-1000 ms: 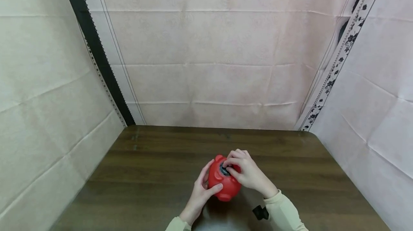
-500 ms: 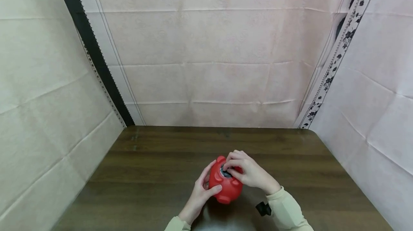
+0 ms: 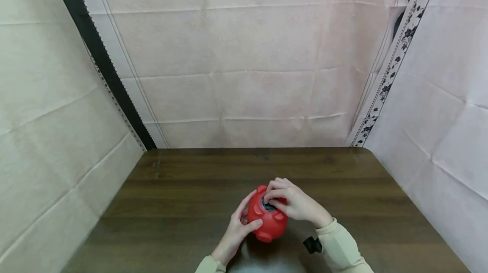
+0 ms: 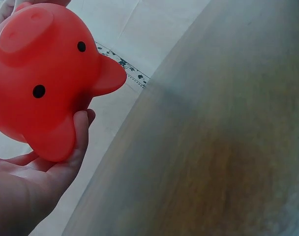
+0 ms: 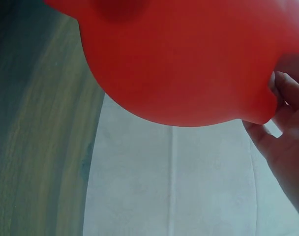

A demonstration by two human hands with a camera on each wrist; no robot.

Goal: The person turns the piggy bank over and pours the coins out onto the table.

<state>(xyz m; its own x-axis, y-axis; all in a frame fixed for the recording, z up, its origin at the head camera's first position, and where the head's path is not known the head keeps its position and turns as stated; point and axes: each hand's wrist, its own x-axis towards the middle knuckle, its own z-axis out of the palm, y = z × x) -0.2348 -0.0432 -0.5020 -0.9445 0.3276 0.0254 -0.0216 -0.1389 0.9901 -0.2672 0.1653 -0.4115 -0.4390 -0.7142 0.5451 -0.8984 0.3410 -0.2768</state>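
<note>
A red piggy bank (image 3: 271,224), with feet and a round black plug (image 3: 269,206) on its upturned underside, is held above the table. My left hand (image 3: 238,224) grips its left side, thumb on the near side and fingers along the far side. The thumb and fingers of my right hand (image 3: 291,201) pinch at the black plug; the fingertips partly cover it. In the left wrist view the piggy bank (image 4: 46,69) shows its snout, two black eyes and ears, with my left hand (image 4: 51,172) around an ear. Its smooth red side (image 5: 179,73) fills the top of the right wrist view.
Below the hands lies a dark wooden table (image 3: 190,196). Pale creased cloth (image 3: 248,52) hangs behind it and on both sides, with a black strip (image 3: 110,65) at left and a floral border (image 3: 392,69) at right. A black device (image 3: 312,245) sits under the right wrist.
The piggy bank and right hand have shifted slightly down and right in the head view. My right fingers stay at the plug, and the left hand keeps its grip. The head view has tilted slightly.
</note>
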